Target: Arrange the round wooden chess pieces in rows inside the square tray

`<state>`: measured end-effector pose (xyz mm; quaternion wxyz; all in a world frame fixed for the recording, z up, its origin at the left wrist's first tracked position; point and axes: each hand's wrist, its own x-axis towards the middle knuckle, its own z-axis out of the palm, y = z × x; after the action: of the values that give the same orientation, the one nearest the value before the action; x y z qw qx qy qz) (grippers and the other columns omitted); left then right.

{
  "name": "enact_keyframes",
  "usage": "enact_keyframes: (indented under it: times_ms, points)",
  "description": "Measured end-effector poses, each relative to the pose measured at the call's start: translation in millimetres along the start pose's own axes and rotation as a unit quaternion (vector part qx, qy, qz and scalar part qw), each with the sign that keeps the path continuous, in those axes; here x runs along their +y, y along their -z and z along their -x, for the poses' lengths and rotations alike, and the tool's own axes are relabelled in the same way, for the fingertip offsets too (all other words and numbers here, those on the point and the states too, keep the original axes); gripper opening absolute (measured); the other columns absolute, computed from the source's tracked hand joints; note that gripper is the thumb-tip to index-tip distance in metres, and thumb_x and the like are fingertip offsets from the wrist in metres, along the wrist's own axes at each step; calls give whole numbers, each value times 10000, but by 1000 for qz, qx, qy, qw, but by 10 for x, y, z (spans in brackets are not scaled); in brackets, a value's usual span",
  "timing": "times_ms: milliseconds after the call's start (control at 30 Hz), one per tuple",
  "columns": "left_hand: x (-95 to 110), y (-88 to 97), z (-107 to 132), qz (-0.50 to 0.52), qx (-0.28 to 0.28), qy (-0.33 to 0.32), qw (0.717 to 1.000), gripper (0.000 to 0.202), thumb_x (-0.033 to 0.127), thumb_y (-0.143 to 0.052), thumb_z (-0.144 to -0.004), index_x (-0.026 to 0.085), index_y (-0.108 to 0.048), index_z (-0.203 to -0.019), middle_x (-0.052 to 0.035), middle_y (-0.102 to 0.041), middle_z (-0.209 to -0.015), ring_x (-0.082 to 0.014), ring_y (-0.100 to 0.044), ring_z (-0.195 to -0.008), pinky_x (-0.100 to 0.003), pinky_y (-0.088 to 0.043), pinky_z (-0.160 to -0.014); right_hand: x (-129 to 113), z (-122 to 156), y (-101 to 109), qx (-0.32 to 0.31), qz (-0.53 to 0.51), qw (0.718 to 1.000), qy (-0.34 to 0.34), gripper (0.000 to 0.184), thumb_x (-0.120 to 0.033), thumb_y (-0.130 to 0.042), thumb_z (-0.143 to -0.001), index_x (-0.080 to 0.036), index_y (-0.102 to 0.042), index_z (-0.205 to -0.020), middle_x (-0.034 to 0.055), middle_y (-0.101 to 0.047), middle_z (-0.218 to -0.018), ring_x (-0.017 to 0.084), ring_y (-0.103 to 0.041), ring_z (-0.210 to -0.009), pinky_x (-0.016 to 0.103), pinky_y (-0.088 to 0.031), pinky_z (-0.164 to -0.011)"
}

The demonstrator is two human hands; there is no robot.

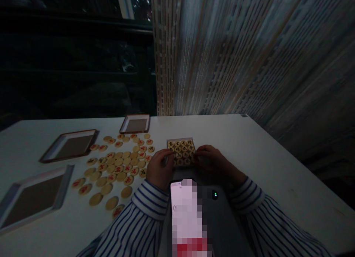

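Observation:
A small open box (179, 139) sits on the table in front of me, packed with rows of round wooden Chinese chess pieces (184, 148) bearing black characters. At its left side is my left hand (160, 169), closed with the fingertips on the edge. My right hand (213, 160) is closed against the right side, thumb and fingers at the rim. The fingers partly cover the outer pieces. Left of my left hand spreads a loose heap of Chinese chess pieces (118, 161), some showing red or black characters and others plain side up.
Shallow brown-rimmed trays or lids lie at the left (95, 133) and back (135, 115). A pale open box (16, 185) rests near the left edge. A lit phone (184, 209), partly blurred out, lies on a dark flat device (227, 227) between my forearms. Behind the table hangs a curtain (222, 53).

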<state>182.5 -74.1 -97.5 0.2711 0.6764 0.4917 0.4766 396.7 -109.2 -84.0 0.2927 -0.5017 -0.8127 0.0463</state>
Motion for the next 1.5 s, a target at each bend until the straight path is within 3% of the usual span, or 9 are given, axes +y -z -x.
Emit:
enact_keyframes:
  times_ms: [567,767,900,1133,1500]
  points:
    - [-5,2,-3,-6,4,-7,1000,176,281,-539,-723,184,-662,-803,-73,-663,-916,-195,-604,-886,-387,-483,-834,15,2,-4,-12,6,1000,-4,174,-265,-586,-763,-213,-635,-922,61,-618,-928,172,-556,-846,325,-446,-729]
    - [12,11,-4,-11,-5,-4,1000,197,284,-529,-732,163,-659,-819,-93,-659,-931,-206,-599,-899,-403,-478,-839,35,2,20,-15,5,1000,0,248,-301,-581,-767,-198,-605,-992,78,-609,-965,185,-548,-876,334,-443,-740]
    - [20,18,-8,-7,-8,-5,1000,202,279,-528,-732,160,-658,-831,-96,-654,-940,-204,-596,-905,-406,-477,-839,4,-15,70,16,4,1000,1,240,-296,-567,-777,-190,-588,-991,77,-607,-947,188,-542,-877,338,-431,-745]
    - [47,29,-8,1,7,-14,1000,183,274,-529,-738,167,-654,-818,-91,-650,-949,-196,-593,-915,-390,-475,-851,-77,-32,132,100,22,994,-23,118,-177,-475,-798,-179,-586,-837,64,-620,-784,175,-545,-752,318,-411,-676]
    - [141,105,-5,-20,42,-75,996,191,276,-520,-763,172,-651,-855,-81,-647,-966,-181,-585,-936,-369,-472,-852,-109,-36,110,103,61,993,-19,122,-185,-476,-806,-168,-596,-813,54,-626,-765,174,-540,-736,308,-377,-673]
